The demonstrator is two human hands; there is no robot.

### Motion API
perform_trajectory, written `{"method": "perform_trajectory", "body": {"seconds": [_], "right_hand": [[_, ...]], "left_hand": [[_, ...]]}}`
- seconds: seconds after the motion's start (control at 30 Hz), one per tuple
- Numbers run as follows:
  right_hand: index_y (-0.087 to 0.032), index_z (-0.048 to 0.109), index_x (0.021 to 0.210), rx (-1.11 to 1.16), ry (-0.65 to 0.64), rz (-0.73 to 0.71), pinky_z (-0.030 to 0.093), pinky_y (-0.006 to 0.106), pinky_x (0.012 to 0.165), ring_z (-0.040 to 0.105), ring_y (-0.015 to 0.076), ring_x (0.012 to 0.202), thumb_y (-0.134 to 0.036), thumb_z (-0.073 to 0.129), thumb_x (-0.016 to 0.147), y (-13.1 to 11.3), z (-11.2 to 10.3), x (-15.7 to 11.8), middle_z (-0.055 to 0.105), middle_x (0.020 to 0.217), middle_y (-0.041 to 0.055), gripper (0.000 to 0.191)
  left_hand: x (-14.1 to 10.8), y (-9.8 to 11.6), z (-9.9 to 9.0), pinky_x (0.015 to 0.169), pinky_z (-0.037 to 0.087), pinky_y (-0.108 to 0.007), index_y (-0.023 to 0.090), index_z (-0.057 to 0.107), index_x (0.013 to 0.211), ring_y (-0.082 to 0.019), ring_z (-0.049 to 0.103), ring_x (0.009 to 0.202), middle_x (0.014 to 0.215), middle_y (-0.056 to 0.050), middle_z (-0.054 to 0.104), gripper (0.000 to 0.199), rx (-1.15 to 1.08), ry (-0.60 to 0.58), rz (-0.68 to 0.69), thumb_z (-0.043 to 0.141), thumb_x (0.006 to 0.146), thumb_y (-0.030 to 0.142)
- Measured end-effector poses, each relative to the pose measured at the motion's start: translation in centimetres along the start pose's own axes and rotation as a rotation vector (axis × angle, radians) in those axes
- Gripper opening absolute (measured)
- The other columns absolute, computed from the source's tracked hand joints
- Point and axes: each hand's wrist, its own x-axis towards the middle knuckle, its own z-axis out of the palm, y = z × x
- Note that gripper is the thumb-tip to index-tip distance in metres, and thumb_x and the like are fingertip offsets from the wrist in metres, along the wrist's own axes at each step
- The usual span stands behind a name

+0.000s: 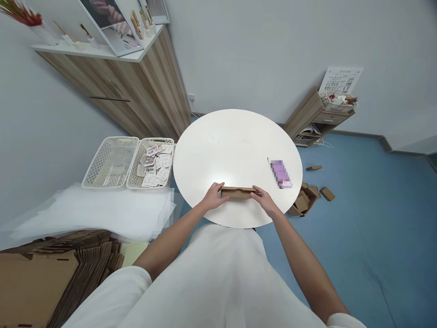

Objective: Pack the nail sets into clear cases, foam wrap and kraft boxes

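A small brown cardboard box (238, 193) lies long side across at the near edge of the round white table (235, 146). My left hand (214, 196) grips its left end, thumb on the near side and fingers over the far side. At the right end, my right hand (262, 198) holds the box between thumb and fingers. The upper side of the box shows a flap edge along the back; its inside cannot be made out. A pixelated purple item (280, 174) lies on the table to the right of my right hand.
Left of the table stand a basket of printed cards (133, 175) and a basket with clear plastic (89, 175), above white sheets (112, 209) and stacked flat cardboard (37, 282). On the floor at right, an open carton (309, 207) holds small boxes, with several loose beside it.
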Motion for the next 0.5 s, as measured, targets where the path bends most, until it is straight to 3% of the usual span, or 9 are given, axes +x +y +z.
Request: {"method": "perform_trajectory", "body": {"seconds": [0.2, 0.33, 0.43, 0.5], "right_hand": [[-0.026, 0.05, 0.118, -0.073, 0.03, -0.021, 0.039, 0.032, 0.088, 0.045, 0.0197, 0.112, -0.052, 0.047, 0.075, 0.1, -0.1, 1.8, 0.048, 0.125, 0.0035, 0.05], [-0.022, 0.063, 0.095, -0.253, 0.047, -0.103, 0.041, 0.03, 0.078, 0.052, 0.0212, 0.096, -0.053, 0.043, 0.076, -1.0, -0.2, 2.9, 0.063, 0.098, 0.003, 0.042], [-0.02, 0.065, 0.081, -0.32, 0.058, -0.091, 0.041, 0.028, 0.071, 0.054, 0.0199, 0.083, -0.053, 0.043, 0.075, -2.1, -0.3, 3.3, 0.064, 0.079, 0.0024, 0.041], [-0.019, 0.065, 0.08, -0.301, 0.065, -0.063, 0.041, 0.027, 0.068, 0.055, 0.019, 0.078, -0.053, 0.044, 0.074, -2.6, -0.3, 3.6, 0.064, 0.079, 0.0031, 0.04]], "left_hand": [[1.6, -1.0, 0.1, 0.086, 0.039, -0.031, 0.02, 0.043, 0.12, -0.02, 0.049, 0.102, 0.108, -0.007, 0.052, 0.054, 0.007, 0.143, -0.037, 0.059, 0.072, 0.036], [2.6, -0.4, -0.7, 0.086, 0.038, -0.034, 0.021, 0.053, 0.107, -0.022, 0.048, 0.101, 0.105, -0.006, 0.053, 0.04, 0.154, 0.258, -0.053, 0.06, 0.071, 0.038], [3.3, 0.4, -1.2, 0.083, 0.039, -0.034, 0.021, 0.055, 0.101, -0.022, 0.05, 0.096, 0.098, -0.006, 0.056, 0.035, 0.224, 0.238, -0.071, 0.06, 0.07, 0.035], [3.7, 0.8, -1.5, 0.079, 0.04, -0.033, 0.021, 0.055, 0.102, -0.021, 0.052, 0.09, 0.095, -0.005, 0.058, 0.033, 0.228, 0.196, -0.095, 0.059, 0.07, 0.032]]}}
